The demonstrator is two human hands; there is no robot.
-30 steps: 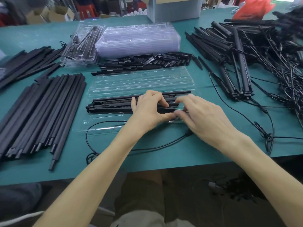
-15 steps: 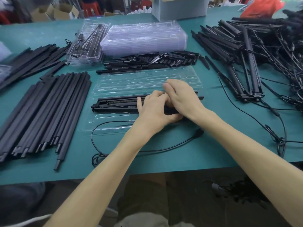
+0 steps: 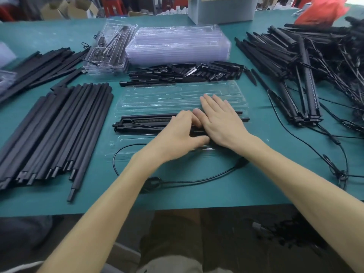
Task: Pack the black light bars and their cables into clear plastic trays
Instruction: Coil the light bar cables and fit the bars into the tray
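Note:
A clear plastic tray [image 3: 157, 96] lies open in the middle of the green table. Black light bars [image 3: 141, 124] lie across it, side by side. My left hand [image 3: 181, 133] rests on the bars near their middle, fingers curled down on them and thumb under their near edge. My right hand [image 3: 220, 117] lies flat over the bars just to the right, fingers straight and together, reaching onto the tray's far half. A black cable [image 3: 197, 179] loops from the tray's near edge over the table in front, ending in a plug [image 3: 241, 162].
Long black bars [image 3: 55, 131] lie in a pile at left. Behind the tray sit short black parts [image 3: 183, 72], a stack of clear trays [image 3: 177, 44] and packed trays [image 3: 110, 48]. A tangle of light bars with cables [image 3: 307, 62] fills the right side.
My right hand has moved from the bars' near edge up over them and flattened, fingers now stretched out. My left hand stays on the bars. The view has shifted a little.

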